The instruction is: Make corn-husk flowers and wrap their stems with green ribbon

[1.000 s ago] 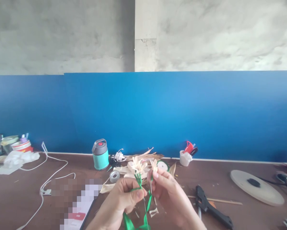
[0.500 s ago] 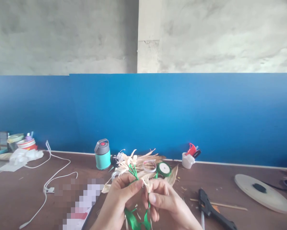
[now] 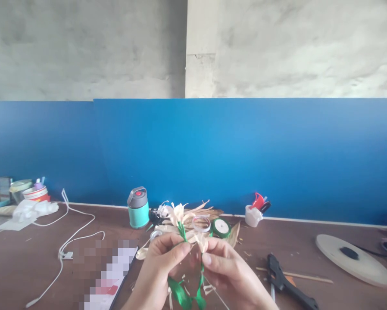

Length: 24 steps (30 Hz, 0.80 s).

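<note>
Between thumb and fingers, my left hand (image 3: pixel 168 258) pinches the green-wrapped stems of a bunch of cream handmade flowers (image 3: pixel 177 214), which look made of dried husk. My right hand (image 3: pixel 222 262) is closed on a single cream flower (image 3: pixel 201 242) at its base, its green stem running downward. A green ribbon (image 3: pixel 180 295) hangs in a loop below and between both hands. The two hands are close together but a small gap separates their fingertips. My palms hide the lower stems of the bunch.
Behind my hands lie dried husk strips (image 3: pixel 198 211), a tape roll (image 3: pixel 201 224) and a green ribbon spool (image 3: pixel 222 227). A turquoise flask (image 3: pixel 138 211) stands left of them. At right are a white cup (image 3: pixel 253 216), a black glue gun (image 3: pixel 285 282), a thin stick (image 3: pixel 310 277) and a round disc (image 3: pixel 351 260).
My hands have drawn slightly apart, and the single flower has shifted a little right, away from my left fingertips. The bunch in my left hand has turned and now stands more upright.
</note>
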### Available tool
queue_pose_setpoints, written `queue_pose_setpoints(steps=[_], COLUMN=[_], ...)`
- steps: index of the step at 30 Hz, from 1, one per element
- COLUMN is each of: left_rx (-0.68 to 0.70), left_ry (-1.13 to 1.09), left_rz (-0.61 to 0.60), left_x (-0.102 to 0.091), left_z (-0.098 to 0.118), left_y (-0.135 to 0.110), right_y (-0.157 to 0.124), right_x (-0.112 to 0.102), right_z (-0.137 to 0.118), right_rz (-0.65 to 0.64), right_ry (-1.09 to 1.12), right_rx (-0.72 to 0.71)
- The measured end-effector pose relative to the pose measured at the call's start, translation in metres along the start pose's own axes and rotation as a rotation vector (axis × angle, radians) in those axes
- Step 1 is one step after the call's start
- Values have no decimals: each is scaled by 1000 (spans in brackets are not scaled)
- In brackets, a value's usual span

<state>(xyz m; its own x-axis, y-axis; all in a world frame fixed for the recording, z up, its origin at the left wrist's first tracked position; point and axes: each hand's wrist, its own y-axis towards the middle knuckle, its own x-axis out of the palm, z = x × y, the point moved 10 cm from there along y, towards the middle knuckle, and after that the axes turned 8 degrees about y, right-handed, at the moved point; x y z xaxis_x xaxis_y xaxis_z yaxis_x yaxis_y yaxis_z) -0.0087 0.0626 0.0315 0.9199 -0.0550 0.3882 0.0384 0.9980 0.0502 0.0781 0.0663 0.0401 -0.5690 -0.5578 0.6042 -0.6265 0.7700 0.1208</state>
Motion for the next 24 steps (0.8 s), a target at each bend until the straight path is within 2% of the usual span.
queue_pose_setpoints(steps=[3, 6, 15, 24], left_rx=[-6, -54, -158, -164], left_ry=[57, 83, 104, 109], left_rz=[70, 10, -3, -10], left_x=[-10, -3, 11, 8], left_z=[-2, -7, -10, -16], left_y=[2, 3, -3, -1], right_y=[-4, -7, -2, -2], right_x=[-18, -27, -21, -24], right_z=[-13, -19, -13, -7], right_rz=[194, 311, 259, 331], right_ry=[3, -12, 0, 47], right_rx=[-94, -150, -146, -169])
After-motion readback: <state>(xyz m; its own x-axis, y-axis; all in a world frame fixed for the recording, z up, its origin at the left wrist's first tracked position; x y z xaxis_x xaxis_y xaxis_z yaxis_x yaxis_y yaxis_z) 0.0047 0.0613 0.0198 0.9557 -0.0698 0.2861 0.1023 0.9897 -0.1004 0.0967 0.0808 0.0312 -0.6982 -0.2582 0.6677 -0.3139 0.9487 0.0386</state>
